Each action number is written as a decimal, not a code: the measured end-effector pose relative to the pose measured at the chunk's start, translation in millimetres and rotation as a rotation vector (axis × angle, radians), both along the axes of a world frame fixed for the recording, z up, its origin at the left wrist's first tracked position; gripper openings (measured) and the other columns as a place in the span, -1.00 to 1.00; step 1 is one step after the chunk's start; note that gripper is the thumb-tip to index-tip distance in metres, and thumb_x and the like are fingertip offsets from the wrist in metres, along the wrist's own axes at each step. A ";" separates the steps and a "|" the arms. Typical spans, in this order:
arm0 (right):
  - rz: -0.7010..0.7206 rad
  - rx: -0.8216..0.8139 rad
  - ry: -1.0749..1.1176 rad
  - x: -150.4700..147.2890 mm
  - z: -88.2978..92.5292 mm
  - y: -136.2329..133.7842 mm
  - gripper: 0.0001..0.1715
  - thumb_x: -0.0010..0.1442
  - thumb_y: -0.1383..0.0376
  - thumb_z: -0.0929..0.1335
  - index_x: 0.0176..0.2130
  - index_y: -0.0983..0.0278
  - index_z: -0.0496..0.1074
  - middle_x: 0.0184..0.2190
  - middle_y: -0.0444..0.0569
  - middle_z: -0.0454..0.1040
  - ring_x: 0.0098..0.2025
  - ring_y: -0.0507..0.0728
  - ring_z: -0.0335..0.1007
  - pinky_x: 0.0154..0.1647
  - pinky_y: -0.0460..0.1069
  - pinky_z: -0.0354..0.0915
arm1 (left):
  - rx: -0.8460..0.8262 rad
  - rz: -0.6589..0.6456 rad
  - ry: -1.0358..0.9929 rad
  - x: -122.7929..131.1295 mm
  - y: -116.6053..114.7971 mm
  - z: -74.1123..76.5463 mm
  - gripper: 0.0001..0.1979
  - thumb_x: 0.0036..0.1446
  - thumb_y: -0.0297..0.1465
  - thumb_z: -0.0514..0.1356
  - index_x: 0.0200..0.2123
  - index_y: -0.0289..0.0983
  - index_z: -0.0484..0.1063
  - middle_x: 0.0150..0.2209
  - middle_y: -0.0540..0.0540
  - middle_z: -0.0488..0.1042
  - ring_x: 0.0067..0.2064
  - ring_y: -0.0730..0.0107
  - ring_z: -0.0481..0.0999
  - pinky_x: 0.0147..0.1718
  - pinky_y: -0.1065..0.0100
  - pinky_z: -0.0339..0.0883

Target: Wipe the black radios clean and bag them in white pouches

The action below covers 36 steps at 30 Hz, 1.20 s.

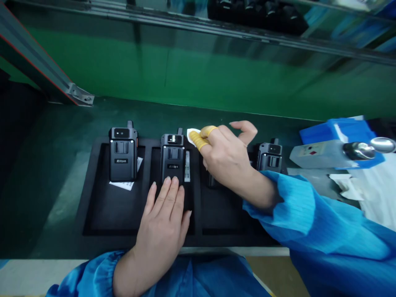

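Note:
A black two-way radio [172, 156] marked "Riton" lies back up in a compartment of the black foam tray [198, 241]. My left hand [163, 222] rests its outstretched fingertips on that radio's lower end. My right hand [224, 154], with yellow finger cots on its fingers, pinches a white wipe [192, 136] just right of the radio's top. Another radio [121, 156] sits in the left compartment, over white labels [123, 185]. A third radio [213, 181] is mostly hidden under my right hand. Further right, one more radio [270, 156] shows behind my wrist.
At the right, a clear bottle [318, 154] with a metal top lies in front of a blue bin [337, 128]. A crumpled white wipe [346, 185] is near it. A metal post [46, 57] stands at the left, and a shelf edge [185, 22] runs overhead.

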State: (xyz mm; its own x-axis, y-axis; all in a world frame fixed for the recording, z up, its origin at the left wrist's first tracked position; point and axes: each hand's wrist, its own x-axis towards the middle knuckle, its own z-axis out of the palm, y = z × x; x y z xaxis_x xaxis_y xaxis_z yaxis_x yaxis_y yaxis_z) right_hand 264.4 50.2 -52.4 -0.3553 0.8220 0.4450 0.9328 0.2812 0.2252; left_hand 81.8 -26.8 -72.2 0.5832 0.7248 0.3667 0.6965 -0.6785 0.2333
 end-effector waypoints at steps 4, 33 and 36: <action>0.079 -0.042 0.036 -12.6 4.0 7.2 -0.65 0.27 0.45 0.17 -0.38 0.23 0.47 -0.40 -0.12 0.39 -0.27 0.06 0.15 0.02 0.16 -0.16 | 0.015 -0.004 -0.001 0.4 0.4 0.8 -0.66 0.23 -0.44 0.05 0.00 -0.52 0.36 0.07 -0.36 0.44 0.12 -0.01 0.41 0.10 -0.05 0.25; 0.130 0.029 -0.069 -15.5 -2.6 16.4 -0.63 0.24 0.49 0.17 -0.40 0.27 0.47 -0.43 -0.06 0.37 -0.28 0.08 0.13 0.00 0.16 -0.15 | 0.021 0.001 0.009 0.1 -0.5 0.7 -0.67 0.22 -0.45 0.06 0.01 -0.50 0.35 0.07 -0.35 0.44 0.13 -0.01 0.40 0.10 -0.07 0.25; 0.052 0.067 -0.109 4.9 -6.4 7.5 -0.60 0.23 0.50 0.15 -0.49 0.28 0.45 -0.48 -0.09 0.32 -0.30 0.07 0.12 -0.02 0.14 -0.14 | 0.015 0.003 -0.007 0.6 -0.6 -0.3 -0.66 0.22 -0.44 0.06 0.01 -0.50 0.35 0.08 -0.36 0.43 0.14 0.00 0.39 0.12 -0.07 0.23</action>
State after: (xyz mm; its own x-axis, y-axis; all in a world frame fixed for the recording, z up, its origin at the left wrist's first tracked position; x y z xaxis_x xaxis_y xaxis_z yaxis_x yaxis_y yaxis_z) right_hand 269.3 57.7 -58.7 -0.4463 0.7710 0.4542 0.8861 0.3099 0.3445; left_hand 82.3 -27.4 -72.5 0.5784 0.7209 0.3817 0.6969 -0.6799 0.2281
